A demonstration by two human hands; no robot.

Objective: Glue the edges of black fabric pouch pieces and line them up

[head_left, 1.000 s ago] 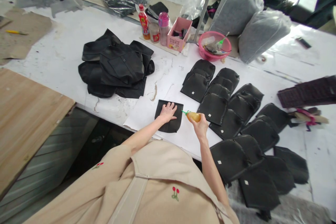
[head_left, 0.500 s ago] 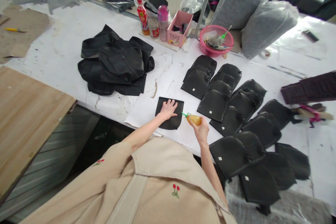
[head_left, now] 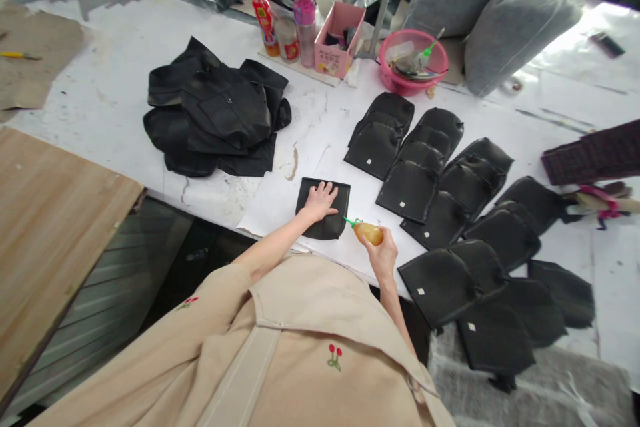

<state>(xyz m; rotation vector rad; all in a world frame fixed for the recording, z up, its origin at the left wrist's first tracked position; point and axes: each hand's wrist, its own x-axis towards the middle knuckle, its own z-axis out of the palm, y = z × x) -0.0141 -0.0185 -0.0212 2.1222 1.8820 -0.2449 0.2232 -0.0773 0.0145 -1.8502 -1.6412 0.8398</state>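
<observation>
A small black leather-like piece (head_left: 327,225) lies flat near the table's front edge. My left hand (head_left: 320,203) rests on it, fingers spread. In my right hand (head_left: 383,250) is a squeeze bottle (head_left: 369,233) of amber liquid, tilted so that its green nozzle points left at the piece's right edge. Whether the tip touches the edge I cannot tell. Rows of overlapping black pieces (head_left: 407,197), several with a small white tag, are laid out to the right. On the left sits a heap of black pieces (head_left: 215,107).
Along the back stand a red-labelled bottle (head_left: 265,17), a pink-lidded bottle (head_left: 305,27), a pink box (head_left: 337,47) and a pink basin (head_left: 413,77) of tools. Bulky grey bags (head_left: 520,27) stand behind. A wooden board (head_left: 60,213) borders the left side.
The nozzle has moved slightly down along the right edge of the black piece. My left hand stays pressed on it. The whole view has shifted a little.
</observation>
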